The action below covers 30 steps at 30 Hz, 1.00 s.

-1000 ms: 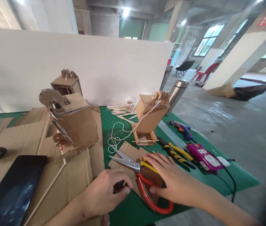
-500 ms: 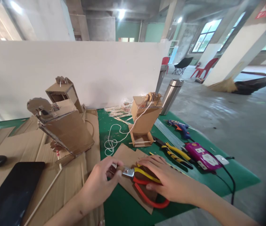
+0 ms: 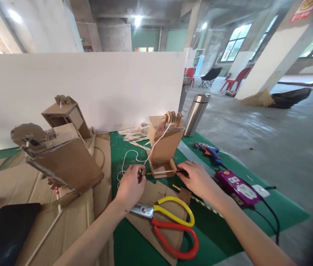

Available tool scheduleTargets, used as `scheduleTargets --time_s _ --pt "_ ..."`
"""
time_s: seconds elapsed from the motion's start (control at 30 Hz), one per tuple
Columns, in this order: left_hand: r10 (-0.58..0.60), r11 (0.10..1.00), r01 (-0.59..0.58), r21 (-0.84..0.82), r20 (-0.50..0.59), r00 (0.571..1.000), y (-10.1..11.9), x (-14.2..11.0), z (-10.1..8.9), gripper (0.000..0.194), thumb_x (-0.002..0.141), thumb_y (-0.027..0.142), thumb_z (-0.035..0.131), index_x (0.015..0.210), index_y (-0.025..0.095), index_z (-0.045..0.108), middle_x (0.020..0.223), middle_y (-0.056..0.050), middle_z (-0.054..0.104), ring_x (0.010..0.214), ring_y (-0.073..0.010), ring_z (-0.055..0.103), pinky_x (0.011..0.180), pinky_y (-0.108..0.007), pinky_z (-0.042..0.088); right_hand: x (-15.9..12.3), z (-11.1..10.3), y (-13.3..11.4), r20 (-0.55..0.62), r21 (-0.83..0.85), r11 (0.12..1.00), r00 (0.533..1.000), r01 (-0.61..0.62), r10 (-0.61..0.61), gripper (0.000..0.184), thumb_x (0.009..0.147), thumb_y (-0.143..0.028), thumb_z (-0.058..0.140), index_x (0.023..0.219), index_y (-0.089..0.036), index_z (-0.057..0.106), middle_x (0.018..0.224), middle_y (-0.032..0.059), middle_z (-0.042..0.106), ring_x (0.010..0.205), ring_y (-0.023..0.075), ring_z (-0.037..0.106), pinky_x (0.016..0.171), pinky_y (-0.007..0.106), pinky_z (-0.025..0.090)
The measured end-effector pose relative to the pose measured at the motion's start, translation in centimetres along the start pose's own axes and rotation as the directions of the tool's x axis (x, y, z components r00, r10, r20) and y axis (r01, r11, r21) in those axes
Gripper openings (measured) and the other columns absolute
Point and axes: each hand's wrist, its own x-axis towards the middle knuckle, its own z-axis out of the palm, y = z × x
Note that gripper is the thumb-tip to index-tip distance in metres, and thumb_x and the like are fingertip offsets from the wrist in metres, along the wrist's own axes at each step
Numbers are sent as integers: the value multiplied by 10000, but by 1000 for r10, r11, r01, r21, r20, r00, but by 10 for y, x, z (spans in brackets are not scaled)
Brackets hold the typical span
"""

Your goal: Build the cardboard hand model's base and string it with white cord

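Observation:
My left hand [image 3: 131,184] is closed in a pinch on a small brown piece, held just left of the base of a small cardboard tower model [image 3: 164,146] with a white string [image 3: 128,159] running down from it. My right hand [image 3: 196,178] is curled at the right side of that model's base, resting on the black handles of pliers; whether it grips them I cannot make out. Scissors [image 3: 170,225] with one yellow and one red handle lie free on a flat cardboard piece [image 3: 156,192] below both hands.
On the green mat [image 3: 223,229] stand a steel flask [image 3: 195,114], a blue glue gun [image 3: 208,151], a purple power strip [image 3: 236,184] with black cable. Larger cardboard models [image 3: 59,159] sit left on cardboard sheets, with a dark tablet [image 3: 3,236] and wooden sticks [image 3: 134,133].
My right hand let go of the scissors, which now lie on the cardboard. Both hands moved up toward the small cardboard model's base; the view shifted right and down.

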Motion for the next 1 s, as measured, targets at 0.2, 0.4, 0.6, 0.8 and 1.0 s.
scheduleTargets --time_s 0.2,0.4,0.6,0.8,1.0 --pt "36 999 -36 5 -14 999 -3 1 2 273 797 81 514 1039 178 595 961 -53 612 766 -158 632 740 -314 528 1 4 -1 3 -11 1000 1000 18 -18 145 872 -239 494 841 -227 636 838 57 671 833 249 589 719 368 410" --pt "86 993 -83 81 -32 996 -1 1 4 254 813 88 508 1019 192 612 936 -40 603 801 -163 612 747 -300 509 3 6 1 9 50 999 1000 -10 10 95 846 -206 484 798 -215 566 745 42 609 780 227 562 685 324 417" --pt "100 985 -100 137 5 995 0 6 7 226 810 106 525 999 192 617 914 -34 610 735 -151 599 725 -293 494 3 4 -1 21 132 988 997 -74 72 123 833 -195 478 798 -210 595 735 45 584 769 215 555 698 318 443" --pt "126 984 -127 122 23 992 2 6 11 254 777 81 529 995 186 603 894 -32 596 705 -138 581 681 -274 488 2 5 2 15 148 989 1000 -11 8 219 871 -218 450 796 -211 655 769 65 641 807 228 561 712 335 454" --pt "83 992 -87 90 37 996 4 3 8 226 778 100 543 977 187 603 875 -18 579 705 -128 594 687 -267 497 2 3 0 30 178 984 999 5 -11 193 882 -210 474 773 -216 633 773 46 661 823 237 553 735 346 440"
